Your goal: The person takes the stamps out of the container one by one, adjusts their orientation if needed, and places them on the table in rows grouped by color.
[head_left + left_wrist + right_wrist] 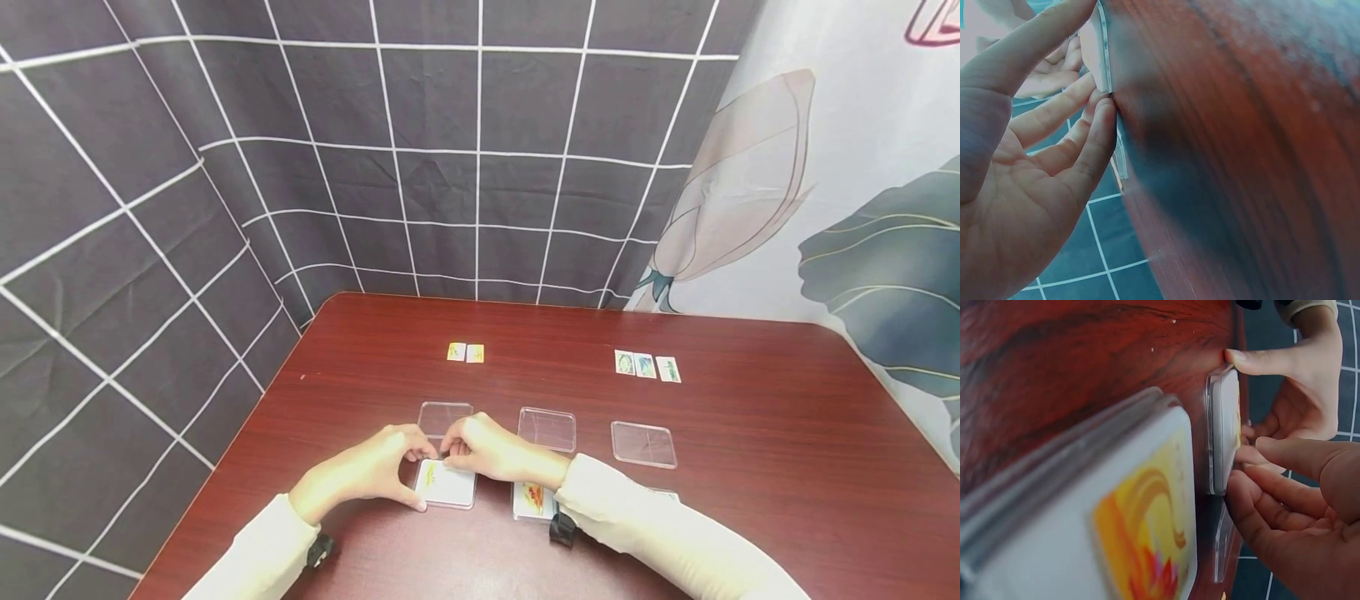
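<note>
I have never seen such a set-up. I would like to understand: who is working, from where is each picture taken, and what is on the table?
There is no machine, only a person's left hand and right hand, both bare. The wide picture comes from a camera on the head, looking down; the two close ones from cameras on the left and right wrists. On the reddish table lie two small yellow cards, three small cards with greenish pictures, three clear shallow trays, and a flat box with an orange picture. The left hand holds a second flat box, with a yellow picture, by its edges. The right hand is at its far edge; I cannot tell whether it pinches anything.
</note>
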`<state>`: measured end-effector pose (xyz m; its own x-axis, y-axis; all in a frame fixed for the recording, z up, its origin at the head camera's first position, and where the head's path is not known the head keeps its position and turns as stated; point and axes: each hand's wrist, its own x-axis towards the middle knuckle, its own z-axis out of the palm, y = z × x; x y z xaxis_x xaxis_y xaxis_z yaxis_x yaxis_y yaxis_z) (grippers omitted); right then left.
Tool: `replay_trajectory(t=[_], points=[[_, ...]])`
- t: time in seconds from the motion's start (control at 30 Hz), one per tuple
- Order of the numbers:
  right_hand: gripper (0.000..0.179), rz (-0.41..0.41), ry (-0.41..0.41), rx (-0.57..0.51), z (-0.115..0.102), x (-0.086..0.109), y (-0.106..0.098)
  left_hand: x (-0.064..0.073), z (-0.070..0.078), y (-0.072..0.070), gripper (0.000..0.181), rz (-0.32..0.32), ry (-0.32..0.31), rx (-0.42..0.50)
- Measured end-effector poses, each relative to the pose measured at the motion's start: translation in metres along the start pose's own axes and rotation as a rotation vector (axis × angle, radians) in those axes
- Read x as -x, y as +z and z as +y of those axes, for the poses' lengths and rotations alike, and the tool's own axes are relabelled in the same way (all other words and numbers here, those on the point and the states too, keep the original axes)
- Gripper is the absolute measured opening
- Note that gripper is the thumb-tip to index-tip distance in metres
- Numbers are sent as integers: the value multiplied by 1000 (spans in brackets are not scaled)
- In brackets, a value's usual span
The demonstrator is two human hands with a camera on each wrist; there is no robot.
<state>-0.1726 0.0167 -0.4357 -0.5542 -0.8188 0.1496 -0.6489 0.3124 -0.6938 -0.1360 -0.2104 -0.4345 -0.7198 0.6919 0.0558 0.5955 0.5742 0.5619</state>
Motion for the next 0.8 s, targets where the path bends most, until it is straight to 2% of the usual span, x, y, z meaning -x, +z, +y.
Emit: replay_trajectory(t=[0.13,0.53,0.8], points=[[11,4,16,33,0,-1,3,-1,0,1,51,-6,-18,7],[15,50,10,114,-6,-3,11,0,-2,2,50,6,-11,26],[16,66,52,145,-8,-4,16,-1,-2,2,50,9,-10,17]])
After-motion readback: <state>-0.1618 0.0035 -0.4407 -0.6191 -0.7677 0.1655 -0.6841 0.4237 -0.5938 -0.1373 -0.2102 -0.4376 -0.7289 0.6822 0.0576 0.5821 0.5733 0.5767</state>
